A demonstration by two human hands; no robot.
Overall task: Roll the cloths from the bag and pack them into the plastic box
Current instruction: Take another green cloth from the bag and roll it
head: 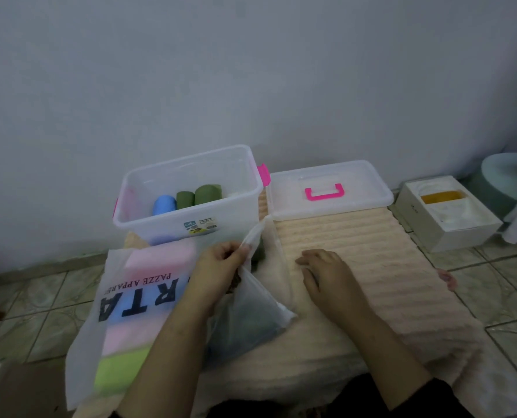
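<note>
Left hand point(221, 267) at centre frame, fingers pinched round the twisted handle strip of the translucent white plastic bag with bold black lettering point(124, 300), holding its mouth up, while the right hand point(326, 276) lies flat, fingers loosely spread, palm down on the ribbed peach towel mat point(372, 267) and gripping nothing. Through the bag's skin, lower left of the frame, you can make out the stacked folded cloths in pink, blue and lime green point(136, 336), so there's plenty left to do. Up at upper centre, the clear plastic box with pink latches point(148, 218) has three rolls standing inside: a light blue rolled cloth point(164, 204) and two olive green rolled cloths point(198, 196). Its clear lid with the pink handle point(329, 188) rests to the right. This reads as the fetch step: bag opened, next cloth not yet out. The move ahead looks like reaching into the mouth, drawing one cloth clear without dragging the stack, then spreading it on the mat to roll
</note>
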